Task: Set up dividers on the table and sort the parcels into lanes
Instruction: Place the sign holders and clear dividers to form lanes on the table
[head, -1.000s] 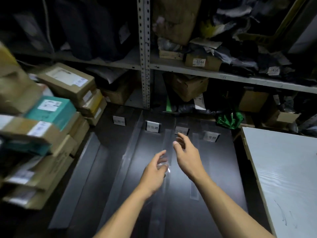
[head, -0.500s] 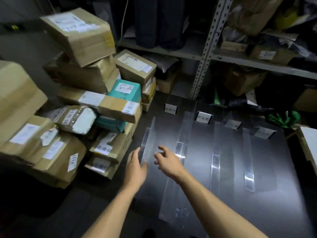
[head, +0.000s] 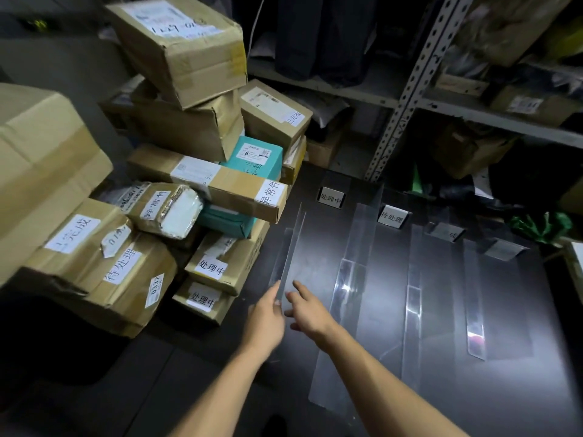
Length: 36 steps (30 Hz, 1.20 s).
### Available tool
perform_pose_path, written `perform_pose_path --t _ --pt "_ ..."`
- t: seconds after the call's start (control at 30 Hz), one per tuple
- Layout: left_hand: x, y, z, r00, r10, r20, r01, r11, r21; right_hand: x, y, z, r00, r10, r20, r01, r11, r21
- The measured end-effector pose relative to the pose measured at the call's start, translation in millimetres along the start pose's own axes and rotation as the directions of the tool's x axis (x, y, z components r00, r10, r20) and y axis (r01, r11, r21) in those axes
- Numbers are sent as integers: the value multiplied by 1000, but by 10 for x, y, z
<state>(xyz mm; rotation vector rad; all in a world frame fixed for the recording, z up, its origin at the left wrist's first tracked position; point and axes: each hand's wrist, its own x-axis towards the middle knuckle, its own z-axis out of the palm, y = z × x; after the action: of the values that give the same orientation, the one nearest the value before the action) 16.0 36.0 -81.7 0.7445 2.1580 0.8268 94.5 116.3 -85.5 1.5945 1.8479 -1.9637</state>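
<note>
Dark worktop (head: 520, 310) fills the lower right of the frame. Metal shelving (head: 407, 99) runs across the top right, crammed with boxes and bags, too dim to tell apart.

Parcel pile (head: 151, 197) takes the whole left half, stacked on and beside the worktop's left edge. Mostly brown cartons with white handwritten labels; a teal box (head: 258, 157) sits mid-pile, and a long flat carton (head: 208, 184) overhangs toward the worktop.

Four clear dividers on the worktop, running front to back. Leftmost divider (head: 291, 244) stands upright, centre frame, just right of the pile. Second divider (head: 344, 298) is the longest and reaches nearly to the bottom of the frame. Third divider (head: 413, 298) and fourth divider (head: 473, 298) are further right. No parcels in the lanes between them.

Small label stands at the far ends of the lanes: first label stand (head: 330, 197), second label stand (head: 392, 217), two more to the right, unreadable from glare.

Hands, lower centre: left hand (head: 266, 320) is open, fingers straight and together, fingertips touching the near end of the leftmost divider from its left side. Right hand (head: 310, 310) is open, fingers loosely spread, on the right side of the same near end; can't tell whether it touches the divider or the worktop. Neither hand grips anything.

Green bag (head: 542, 223) at the right edge, behind the worktop.
</note>
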Motion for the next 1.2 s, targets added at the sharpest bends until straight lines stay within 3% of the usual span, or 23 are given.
perform_pose_path --t 0.27,0.4,0.5,0.73,0.93,1.2 --pt "-184 555 -121 983 157 -97 -148 984 96 -142 -276 -263 995 -98 -7 98 974 204" --pt "-328 884 -68 972 213 -97 -201 973 112 -327 -466 -539 963 -252 -96 268 931 250" --pt "-452 1167 81 943 317 -106 -307 947 98 -491 -557 -871 941 -286 -179 331 884 329" --pt "-717 1988 795 866 487 115 -468 870 -156 -988 -412 -2100 857 -315 -408 430 873 231" --pt "-990 2507 1782 783 470 408 -328 869 -370 -1441 194 -3149 830 -211 -516 345 921 179" --pt "-1341 2237 3015 751 301 588 -104 933 -345 -1535 1379 -3641 905 73 -418 75 942 327"
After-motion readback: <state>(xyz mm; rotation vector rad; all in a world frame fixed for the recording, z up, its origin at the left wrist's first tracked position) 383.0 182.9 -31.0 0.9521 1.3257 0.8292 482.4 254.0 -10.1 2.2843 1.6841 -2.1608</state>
